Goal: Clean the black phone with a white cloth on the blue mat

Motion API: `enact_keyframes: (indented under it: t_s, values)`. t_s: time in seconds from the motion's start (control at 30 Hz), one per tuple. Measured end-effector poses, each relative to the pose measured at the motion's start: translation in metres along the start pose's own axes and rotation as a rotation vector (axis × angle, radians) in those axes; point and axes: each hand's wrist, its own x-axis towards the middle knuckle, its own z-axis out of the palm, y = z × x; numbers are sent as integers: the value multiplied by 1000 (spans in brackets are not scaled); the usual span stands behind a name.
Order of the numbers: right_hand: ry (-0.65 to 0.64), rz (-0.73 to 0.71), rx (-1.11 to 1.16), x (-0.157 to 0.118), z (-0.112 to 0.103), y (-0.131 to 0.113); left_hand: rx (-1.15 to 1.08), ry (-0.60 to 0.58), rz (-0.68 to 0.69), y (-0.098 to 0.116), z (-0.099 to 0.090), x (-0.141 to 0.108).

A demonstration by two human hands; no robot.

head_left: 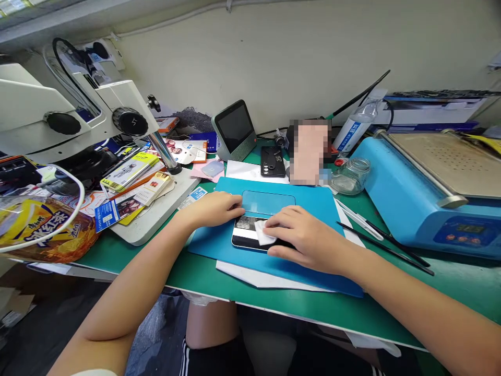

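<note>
A phone [246, 239] lies flat on the blue mat [313, 201], its surface showing dark and white bands. My right hand [303, 237] presses a folded white wipe [264, 234] against it, covering the phone's right side. Just beyond the phone lies a clear, dark-edged glass panel [269, 201]. My left hand [221, 207] has its thumb and fingers bent close together at the panel's left edge, near the phone's upper left corner. Whatever sits between those fingertips is hidden.
A blue machine with a metal plate [422, 193] stands right, near tweezers [360, 219], a glass jar [350, 175] and a bottle [358, 125]. A black phone [273, 161] and a smart display [235, 130] stand behind. A microscope [129, 115], cards and a drink bottle [43, 227] crowd the left.
</note>
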Motion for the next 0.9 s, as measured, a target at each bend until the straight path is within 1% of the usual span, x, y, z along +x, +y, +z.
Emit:
enact_keyframes:
  t_s: [0.07, 0.2, 0.27, 0.33, 0.4, 0.57, 0.77, 0.9]
  values:
    - [16, -7, 5, 0, -1, -1, -2, -2, 1, 0, 0, 0]
    - [-72, -99, 22, 1, 2, -5, 1, 1, 1, 0, 0, 0]
    - [-63, -77, -30, 3, 5, -4, 3, 3, -2, 0, 1, 0]
    - [-19, -26, -89, 4, 7, -3, 4, 5, -3, 0, 1, 0]
    - [7, -8, -110, 3, 7, -3, 5, 4, -1, 0, 1, 0]
    - [-93, -90, -57, 4, 6, -9, 8, 7, 5, 0, 1, 0]
    - [-130, -14, -83, 5, 9, -6, 10, 7, 4, 0, 0, 0]
    - [-180, -100, 13, 5, 6, -8, 12, 5, 7, -1, 1, 0]
